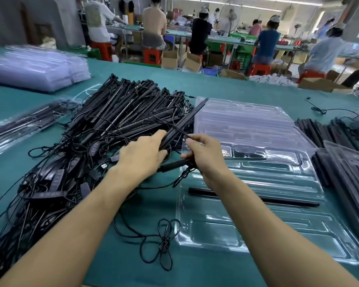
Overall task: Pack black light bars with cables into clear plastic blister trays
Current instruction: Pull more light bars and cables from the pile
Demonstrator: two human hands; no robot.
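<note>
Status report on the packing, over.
Left hand grips light bar; right hand pinches a cable. Second bar seated in tray. Loose cable loop beside tray.

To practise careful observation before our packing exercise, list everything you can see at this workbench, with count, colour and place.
table: one, teal, under everything
loose light bars: uncountable pile, black, left of centre
held light bar: one, black, raised at the pile's right edge
blister tray: at least one, clear, right of centre
packed light bar: one, black, lying in the blister tray
cable coil: one, black, on the table left of the tray's near end
tray stack: one, clear, far left
filled trays: several, clear over black, left and right edges
workers: several, far benches
left grip: one, bare hand, holds the held light bar
right grip: one, bare hand, pinches a thin cable
</note>
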